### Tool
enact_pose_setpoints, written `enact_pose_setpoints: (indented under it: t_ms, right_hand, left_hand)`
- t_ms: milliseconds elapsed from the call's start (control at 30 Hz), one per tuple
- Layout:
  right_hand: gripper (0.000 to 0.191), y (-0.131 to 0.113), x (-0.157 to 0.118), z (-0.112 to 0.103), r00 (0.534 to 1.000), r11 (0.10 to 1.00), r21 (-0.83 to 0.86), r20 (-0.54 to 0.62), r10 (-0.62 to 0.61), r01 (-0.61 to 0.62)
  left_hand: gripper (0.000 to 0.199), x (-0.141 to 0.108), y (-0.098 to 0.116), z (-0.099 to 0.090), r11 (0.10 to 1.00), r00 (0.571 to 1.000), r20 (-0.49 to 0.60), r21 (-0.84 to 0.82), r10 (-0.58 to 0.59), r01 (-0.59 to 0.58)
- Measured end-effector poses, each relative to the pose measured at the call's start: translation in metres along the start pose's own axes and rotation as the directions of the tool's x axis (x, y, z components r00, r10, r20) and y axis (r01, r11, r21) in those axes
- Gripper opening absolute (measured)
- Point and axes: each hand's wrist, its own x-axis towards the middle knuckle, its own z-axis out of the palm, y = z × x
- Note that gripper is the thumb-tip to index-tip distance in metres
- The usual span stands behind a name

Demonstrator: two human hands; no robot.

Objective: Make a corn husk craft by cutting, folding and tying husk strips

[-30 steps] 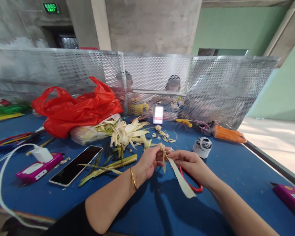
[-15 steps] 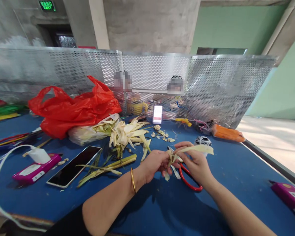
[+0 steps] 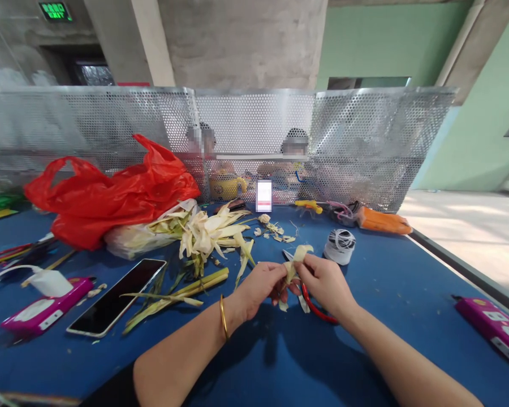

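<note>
Pale corn husk strips point(image 3: 292, 270) are pinched between my two hands above the blue table. My left hand point(image 3: 263, 287), with a gold bangle at the wrist, grips their lower part. The fingers of my right hand point(image 3: 323, 281) are closed on a strip that curls over at the top. Red-handled scissors point(image 3: 320, 314) lie under my hands, partly hidden. Behind my right hand stands a spool of white and dark thread point(image 3: 340, 247). A pile of husks point(image 3: 210, 232) lies to the left, with stalks point(image 3: 203, 282) in front of it.
On the blue table point(image 3: 385, 339) are a red plastic bag point(image 3: 119, 192), a black phone point(image 3: 119, 295), magenta power strips at left point(image 3: 46, 308) and right point(image 3: 492, 325), and an orange packet point(image 3: 384, 220). A perforated metal screen point(image 3: 254, 121) runs behind, with two people beyond it.
My right hand has come lower and closer to my left, and the strip that stuck out to the right now curls upward between them. The thread spool is uncovered. The view has shifted right.
</note>
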Motion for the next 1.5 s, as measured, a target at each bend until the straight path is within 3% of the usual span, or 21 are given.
enact_pose_setpoints:
  t_ms: [133, 267, 333, 467, 633, 733, 833, 900, 967, 1100, 1200, 1300, 1367, 1500]
  right_hand:
    - [0.031, 0.003, 0.003, 0.001, 0.995, 0.990, 0.097, 0.025, 0.096, -0.098]
    - [0.031, 0.008, 0.006, 0.003, 0.988, 0.969, 0.195, 0.045, 0.146, -0.153]
    - [0.033, 0.010, 0.007, 0.004, 0.988, 0.962, 0.226, 0.037, 0.150, -0.154]
    - [0.034, 0.012, 0.007, 0.010, 0.984, 0.942, 0.286, 0.047, 0.170, -0.176]
    - [0.026, 0.008, 0.005, 0.007, 0.967, 0.879, 0.402, 0.115, 0.227, -0.254]
    - [0.023, 0.002, 0.003, -0.002, 0.968, 0.810, 0.551, 0.239, 0.074, -0.198]
    - [0.024, -0.003, 0.001, -0.008, 0.925, 0.765, 0.639, 0.334, -0.180, -0.082]
    - [0.021, -0.005, 0.002, -0.009, 0.904, 0.770, 0.638, 0.334, -0.266, -0.009]
    - [0.019, -0.009, 0.008, -0.011, 0.920, 0.810, 0.582, 0.275, -0.278, 0.070]
    - [0.019, -0.022, 0.030, -0.014, 0.965, 0.886, 0.412, 0.054, -0.257, 0.212]
    - [0.026, -0.027, 0.044, -0.009, 0.987, 0.848, 0.506, -0.110, -0.121, 0.160]
    - [0.034, -0.021, 0.048, 0.002, 0.995, 0.735, 0.678, -0.061, 0.079, -0.016]
    - [0.039, -0.014, 0.047, 0.008, 0.992, 0.687, 0.720, 0.013, 0.128, -0.098]
    - [0.035, -0.002, 0.047, 0.012, 0.994, 0.758, 0.643, 0.057, 0.091, -0.107]
  left_hand:
    - [0.033, -0.001, 0.001, 0.001, 1.000, 0.997, -0.078, 0.019, 0.006, -0.005]
    - [0.025, -0.001, 0.002, -0.002, 0.989, 1.000, 0.022, -0.146, -0.018, 0.021]
    - [0.023, 0.000, 0.001, -0.002, 0.990, 1.000, 0.025, -0.141, 0.013, -0.009]
    - [0.023, 0.001, -0.002, 0.002, 0.998, 0.995, -0.088, -0.008, 0.055, -0.056]
    - [0.025, 0.004, -0.001, 0.002, 0.996, 0.972, -0.218, -0.017, 0.086, -0.092]
    - [0.023, 0.006, 0.002, -0.004, 0.991, 0.954, -0.293, -0.091, 0.066, -0.097]
    - [0.022, 0.009, 0.003, -0.011, 0.983, 0.956, -0.292, -0.168, 0.024, -0.076]
    - [0.022, 0.010, 0.002, -0.014, 0.981, 0.962, -0.271, -0.183, 0.017, -0.069]
    - [0.022, 0.010, 0.002, -0.016, 0.982, 0.963, -0.267, -0.173, 0.021, -0.069]
    - [0.025, 0.012, 0.002, -0.017, 0.987, 0.964, -0.262, -0.139, 0.036, -0.075]
    - [0.027, 0.012, 0.004, -0.016, 0.990, 0.976, -0.214, -0.120, 0.042, -0.069]
    - [0.028, 0.011, 0.005, -0.016, 0.997, 0.984, -0.179, -0.074, 0.022, -0.036]
    - [0.031, 0.011, 0.004, -0.016, 0.998, 0.986, -0.166, -0.062, 0.011, -0.022]
    - [0.036, 0.012, 0.002, -0.017, 0.995, 0.989, -0.148, -0.096, 0.001, -0.015]
